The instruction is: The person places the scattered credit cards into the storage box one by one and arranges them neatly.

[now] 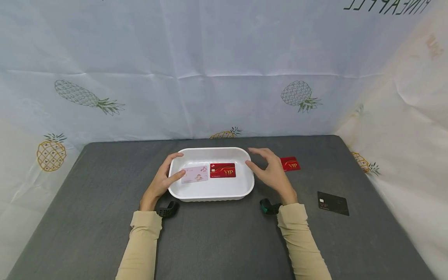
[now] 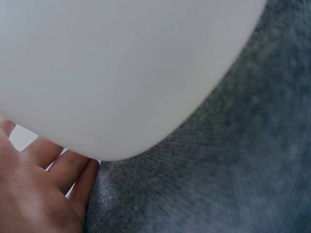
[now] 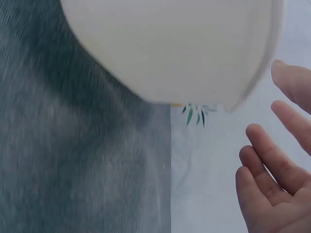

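A white tray (image 1: 210,192) with rounded corners is near the middle of the table. Inside it lie a pale pink card (image 1: 196,175) and a red VIP card (image 1: 223,171), side by side. My left hand (image 1: 162,179) grips the tray's left end, the thumb over the rim by the pink card and the other fingers along the outside. In the left wrist view, fingers (image 2: 70,167) pass behind the tray wall. My right hand (image 1: 273,171) is beside the tray's right end, its fingers spread and holding nothing; the right wrist view shows a gap between fingers and tray.
A second red VIP card (image 1: 290,164) lies on the table just beyond my right hand, partly covered by it. Farther right is a black VIP card (image 1: 333,203). The dark grey table (image 1: 217,241) meets a white pineapple-print cloth (image 1: 210,105) at the back and sides.
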Motion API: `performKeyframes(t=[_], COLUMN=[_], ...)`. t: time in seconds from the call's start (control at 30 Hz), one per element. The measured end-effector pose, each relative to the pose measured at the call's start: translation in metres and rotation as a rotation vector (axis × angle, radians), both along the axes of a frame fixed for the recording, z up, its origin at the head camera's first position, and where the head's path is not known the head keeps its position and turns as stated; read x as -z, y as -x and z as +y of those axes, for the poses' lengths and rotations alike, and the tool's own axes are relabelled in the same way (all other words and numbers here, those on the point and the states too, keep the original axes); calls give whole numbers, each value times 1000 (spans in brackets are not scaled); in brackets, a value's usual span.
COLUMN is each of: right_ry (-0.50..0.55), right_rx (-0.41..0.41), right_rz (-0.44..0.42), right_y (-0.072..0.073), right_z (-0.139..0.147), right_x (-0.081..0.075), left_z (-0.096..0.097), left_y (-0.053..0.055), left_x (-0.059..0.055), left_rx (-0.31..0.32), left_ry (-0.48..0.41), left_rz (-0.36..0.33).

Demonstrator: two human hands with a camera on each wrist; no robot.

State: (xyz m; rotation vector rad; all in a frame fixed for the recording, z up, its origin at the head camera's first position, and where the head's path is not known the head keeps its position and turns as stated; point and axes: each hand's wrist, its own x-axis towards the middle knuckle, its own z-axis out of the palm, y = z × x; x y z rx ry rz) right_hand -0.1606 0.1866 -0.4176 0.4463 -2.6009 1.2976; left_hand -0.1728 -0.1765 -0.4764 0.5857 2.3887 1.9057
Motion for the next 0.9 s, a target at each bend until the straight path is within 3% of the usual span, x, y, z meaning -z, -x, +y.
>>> performKeyframes(t=[0.37, 0.7, 0.9], right_ry=[-4, -74, -92], right_rx=[58, 111, 87], right_rz=[2, -40, -68], right_y=[-5, -11, -9], right_z=[35, 68, 88], right_x=[3, 6, 11], left_z=[0, 1, 0], left_y=[0, 0, 0], left_x=[0, 0, 1], left_rx=[3, 1, -2], left_ry=[0, 2, 6], left_rz=[-6, -9, -5])
